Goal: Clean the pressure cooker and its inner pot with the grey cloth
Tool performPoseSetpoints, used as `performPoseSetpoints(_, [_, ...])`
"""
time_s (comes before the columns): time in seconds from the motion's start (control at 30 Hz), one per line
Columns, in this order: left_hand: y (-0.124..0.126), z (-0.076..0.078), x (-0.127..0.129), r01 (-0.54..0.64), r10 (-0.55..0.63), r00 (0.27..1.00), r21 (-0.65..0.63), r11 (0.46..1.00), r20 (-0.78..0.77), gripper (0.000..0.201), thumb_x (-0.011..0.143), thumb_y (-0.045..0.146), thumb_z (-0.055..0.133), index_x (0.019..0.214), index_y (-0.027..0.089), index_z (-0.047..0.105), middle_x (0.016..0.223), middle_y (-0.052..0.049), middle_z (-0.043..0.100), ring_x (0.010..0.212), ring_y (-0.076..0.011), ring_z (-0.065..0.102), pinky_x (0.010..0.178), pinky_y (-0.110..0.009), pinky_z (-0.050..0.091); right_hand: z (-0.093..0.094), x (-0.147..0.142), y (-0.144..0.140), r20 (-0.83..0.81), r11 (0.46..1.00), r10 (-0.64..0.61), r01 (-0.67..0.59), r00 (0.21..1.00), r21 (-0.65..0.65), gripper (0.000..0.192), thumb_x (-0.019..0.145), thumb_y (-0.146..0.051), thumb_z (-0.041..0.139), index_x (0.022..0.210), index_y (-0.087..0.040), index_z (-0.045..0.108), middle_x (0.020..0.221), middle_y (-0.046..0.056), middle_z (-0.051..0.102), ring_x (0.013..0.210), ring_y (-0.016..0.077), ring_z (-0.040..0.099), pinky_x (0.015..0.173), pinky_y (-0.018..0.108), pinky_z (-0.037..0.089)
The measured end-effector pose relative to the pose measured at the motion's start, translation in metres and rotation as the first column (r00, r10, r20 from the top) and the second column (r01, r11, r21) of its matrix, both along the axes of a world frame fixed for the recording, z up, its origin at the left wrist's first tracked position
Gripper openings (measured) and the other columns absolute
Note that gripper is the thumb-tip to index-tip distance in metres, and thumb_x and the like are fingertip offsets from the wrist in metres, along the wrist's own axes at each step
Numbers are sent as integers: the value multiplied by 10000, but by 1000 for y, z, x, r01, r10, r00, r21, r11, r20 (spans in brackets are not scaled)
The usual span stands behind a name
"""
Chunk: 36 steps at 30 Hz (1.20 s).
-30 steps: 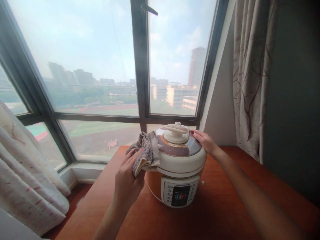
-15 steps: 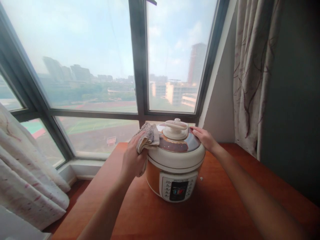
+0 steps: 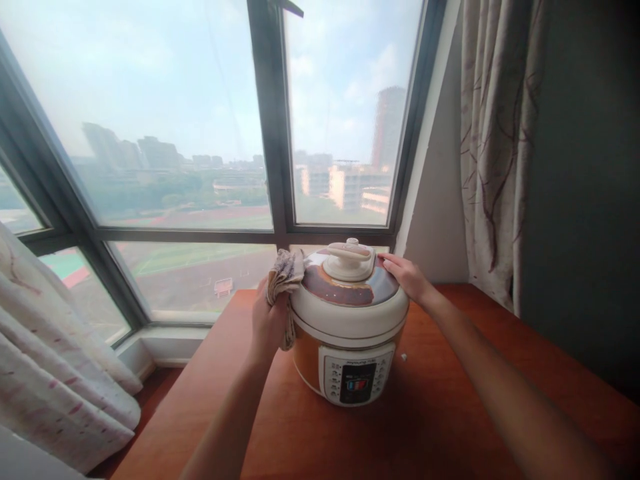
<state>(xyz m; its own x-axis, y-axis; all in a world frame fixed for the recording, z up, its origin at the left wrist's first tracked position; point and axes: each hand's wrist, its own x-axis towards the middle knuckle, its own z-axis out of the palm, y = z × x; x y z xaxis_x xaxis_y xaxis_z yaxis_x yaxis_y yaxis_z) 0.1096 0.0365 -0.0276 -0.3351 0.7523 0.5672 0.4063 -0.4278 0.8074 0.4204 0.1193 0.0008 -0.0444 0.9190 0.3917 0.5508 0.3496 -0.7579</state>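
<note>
Nearest the camera, two bare forearms reach out over the wooden table (image 3: pixel 440 427), which is bare apart from a small pale speck just right of the cooker's base. In the middle distance stands the pressure cooker (image 3: pixel 349 333), upright, its control panel (image 3: pixel 356 381) facing the viewer and its lid (image 3: pixel 350 297) closed with the knob handle on top. The left hand (image 3: pixel 269 321) is closed around a bunched grey-beige cloth (image 3: pixel 284 283) and presses it against the cooker's left side, just where the lid's rim meets the body; part of the cloth pokes up above the rim and part hangs down along the wall. The right hand (image 3: pixel 407 277) lies flat and open on the far right edge of the lid, fingers spread, gripping nothing. As a judgement, the wiping looks partway through: brownish patches still show on the lid's dark top, and the front and right wall are not being touched by the cloth now. Beyond the cooker is the window (image 3: pixel 200 133), with curtains (image 3: pixel 493 153) hanging at left and right.
</note>
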Motion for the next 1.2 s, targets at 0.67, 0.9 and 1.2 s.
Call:
performPoseSetpoints(0.67, [-89, -8, 97, 379, 183, 414, 352, 856, -892, 492, 855, 357, 569, 1337, 278, 624, 1570, 25, 419, 1502, -276, 262, 1254, -484, 27, -1, 0, 0, 20, 1000, 4, -4, 1000, 3, 461, 891, -401, 447, 1238, -227, 696, 1330, 50, 664, 1258, 258, 578, 1099, 396, 399])
performPoseSetpoints(0.9, [-63, 26, 55, 169, 110, 672, 297, 940, -732, 741, 758, 496, 648, 1437, 235, 506, 1519, -89, 496, 1426, -355, 383, 1225, -523, 157, 0, -1, 0, 24, 1000, 6, -6, 1000, 21, 466, 889, -396, 447, 1241, -217, 696, 1345, 65, 653, 1276, 260, 565, 1112, 397, 381])
performPoseSetpoints(1.2, [-48, 7, 60, -86, 223, 912, 370, 925, -345, 521, 923, 482, 479, 1373, 232, 560, 1500, -106, 500, 1428, -342, 370, 1178, -552, 272, -3, -2, 1, 7, 999, -8, 7, 1000, 31, 475, 882, -400, 447, 1237, -209, 699, 1341, 69, 655, 1267, 272, 570, 1103, 412, 391])
